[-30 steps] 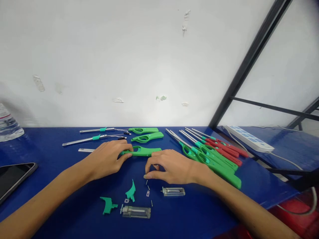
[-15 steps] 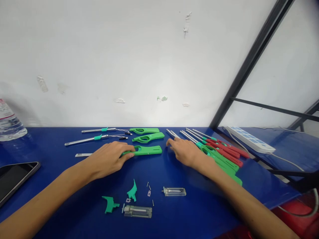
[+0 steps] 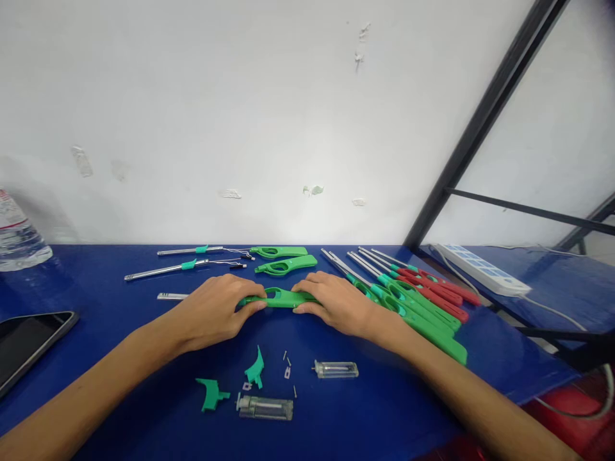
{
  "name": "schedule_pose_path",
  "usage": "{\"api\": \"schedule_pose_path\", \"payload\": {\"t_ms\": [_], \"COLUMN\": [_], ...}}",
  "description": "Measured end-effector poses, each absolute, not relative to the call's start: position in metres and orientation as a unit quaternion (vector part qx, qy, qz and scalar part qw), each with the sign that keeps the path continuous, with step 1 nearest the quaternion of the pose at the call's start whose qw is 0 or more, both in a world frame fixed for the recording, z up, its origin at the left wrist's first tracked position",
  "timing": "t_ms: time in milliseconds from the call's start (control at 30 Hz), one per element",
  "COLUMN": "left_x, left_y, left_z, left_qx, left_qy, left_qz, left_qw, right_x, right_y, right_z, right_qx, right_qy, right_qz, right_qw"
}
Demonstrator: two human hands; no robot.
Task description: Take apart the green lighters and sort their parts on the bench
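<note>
A green long-nosed gas lighter (image 3: 283,298) lies between my hands above the blue table. My left hand (image 3: 218,306) pinches it at the neck, with the metal tube's tip (image 3: 172,296) sticking out on the left. My right hand (image 3: 331,299) grips the handle's other end between thumb and fingers. Beyond are two green handle halves (image 3: 288,264) and two metal tubes (image 3: 166,271) with wires. Closer to me lie two teal triggers (image 3: 211,394), two clear fuel tanks (image 3: 266,408), small screws and small pale clips (image 3: 287,372).
Several green and red lighters (image 3: 423,314) lie fanned out at the right. A white power strip (image 3: 485,269) sits beyond them by a dark metal frame. A phone (image 3: 33,342) and a water bottle (image 3: 19,234) are at the left.
My right hand has moved left from beside the fanned lighters and taken hold of the handle's right end. My left hand and the lighter have shifted slightly right.
</note>
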State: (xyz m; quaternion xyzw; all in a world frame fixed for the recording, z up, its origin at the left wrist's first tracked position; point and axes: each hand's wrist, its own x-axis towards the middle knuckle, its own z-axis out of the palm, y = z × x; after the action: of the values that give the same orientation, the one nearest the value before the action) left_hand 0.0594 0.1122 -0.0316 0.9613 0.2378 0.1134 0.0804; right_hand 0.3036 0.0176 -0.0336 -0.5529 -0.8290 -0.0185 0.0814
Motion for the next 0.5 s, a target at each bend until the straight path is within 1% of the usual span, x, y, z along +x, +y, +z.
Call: {"api": "schedule_pose_path", "payload": {"t_ms": [233,367,500], "left_x": [0.0611,0.0595,0.0585], "left_y": [0.1125,0.1128,0.1126], "left_z": [-0.0261,-0.0245,-0.0284], "left_qx": [0.958,0.957,0.956], "left_qy": [0.257,0.256,0.254], "left_qz": [0.109,0.104,0.116], "left_qw": [0.063,0.092,0.091], "right_x": [0.3011,0.297,0.2978], "right_y": [0.0147,0.0126,0.0131], "right_z": [-0.0329,-0.0314,-0.0305], "right_qx": [-0.566,-0.569,-0.578], "right_qy": [-0.819,-0.817,-0.811], "right_qz": [-0.008,-0.025,-0.033], "right_qw": [0.097,0.089,0.085]}}
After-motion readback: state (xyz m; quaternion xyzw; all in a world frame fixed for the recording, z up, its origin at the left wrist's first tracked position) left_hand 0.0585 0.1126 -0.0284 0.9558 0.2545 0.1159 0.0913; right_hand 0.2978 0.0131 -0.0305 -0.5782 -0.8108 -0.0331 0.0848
